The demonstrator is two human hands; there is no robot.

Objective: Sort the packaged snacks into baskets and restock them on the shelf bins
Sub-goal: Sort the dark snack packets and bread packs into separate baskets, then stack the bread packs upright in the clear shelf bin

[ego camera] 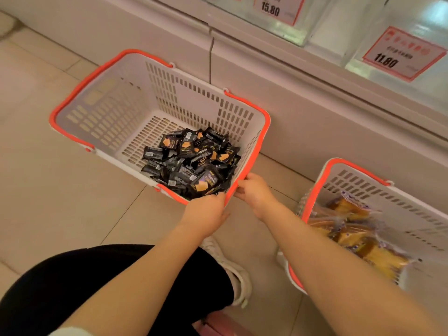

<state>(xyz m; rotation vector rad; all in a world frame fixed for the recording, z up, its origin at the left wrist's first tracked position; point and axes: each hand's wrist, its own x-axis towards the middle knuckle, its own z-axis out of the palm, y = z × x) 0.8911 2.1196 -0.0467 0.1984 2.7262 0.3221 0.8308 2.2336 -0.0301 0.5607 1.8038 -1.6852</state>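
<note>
The sorting is looking largely finished, judging by how the snacks are lying now. The black snack packets (pixel 191 161) are sitting heaped in the near right corner of the white basket (pixel 116 110) on the floor (pixel 60 197), with nothing else mixed among them, while the yellow cake packs (pixel 354 236) are filling a second basket (pixel 412 209) just to the right, against the base of the shelf unit (pixel 315 112). Each kind is keeping to its own basket.

Both hands are working at the white basket's near right corner. The left hand (pixel 206 214) is curling its fingers over the orange rim (pixel 263 132) beside the packets, and the right hand (pixel 254 190) is gripping the same rim from the outside. The basket is sitting tilted (probably being lifted or dragged toward the shelf).

The restocking is what is remaining: the clear shelf bins (pixel 291 27) behind the price tags (pixel 402 53) are appearing pale and unfilled as far as the blur allows, and no packet is yet leaving either basket.
</note>
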